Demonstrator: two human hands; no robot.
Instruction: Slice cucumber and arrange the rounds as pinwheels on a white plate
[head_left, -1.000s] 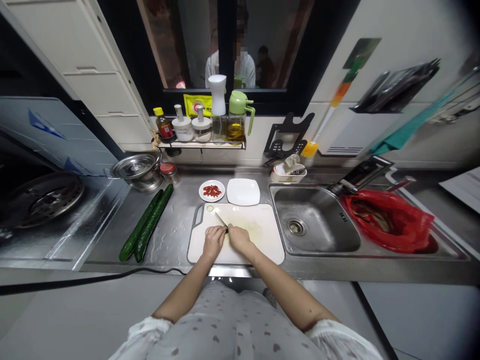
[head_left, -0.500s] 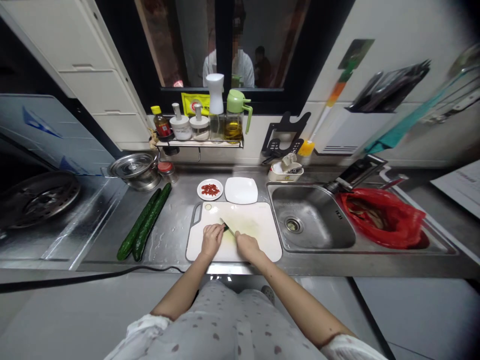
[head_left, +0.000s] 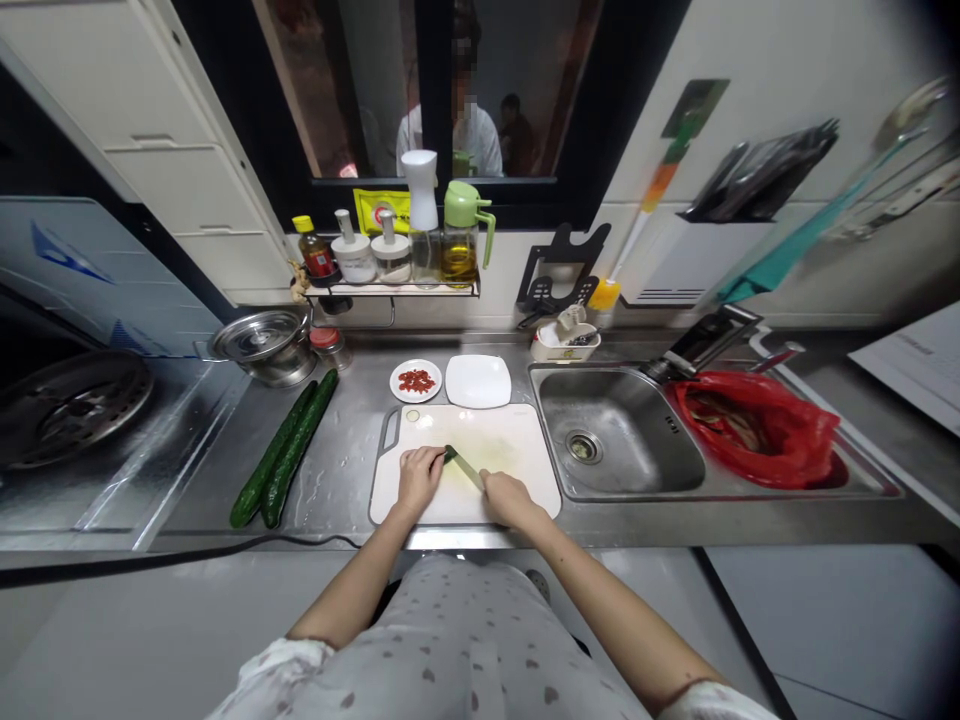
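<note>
On the white cutting board (head_left: 517, 435), my left hand (head_left: 420, 478) has its fingers closed on a short dark green cucumber piece (head_left: 450, 453), mostly covered by the fingertips. My right hand (head_left: 510, 498) grips a knife (head_left: 469, 469) by the handle; its blade slants up and left, with the tip at the cucumber piece. Whether the edge touches the piece is hard to tell. A thin pale round slice (head_left: 412, 415) lies at the board's upper left corner. Two long whole cucumbers (head_left: 298, 445) rest side by side on the counter to the left.
Behind the board stand a small plate (head_left: 395, 385) of chopped red bits and a white square plate (head_left: 478, 380). A sink (head_left: 622, 485) is at right, beside a red bag (head_left: 795, 430). A lidded pot (head_left: 270, 345) and a shelf (head_left: 397, 290) of condiments are behind.
The knife and my right hand have drawn slightly right, away from my left hand. More of the cucumber piece's green end shows. The view has shifted a little.
</note>
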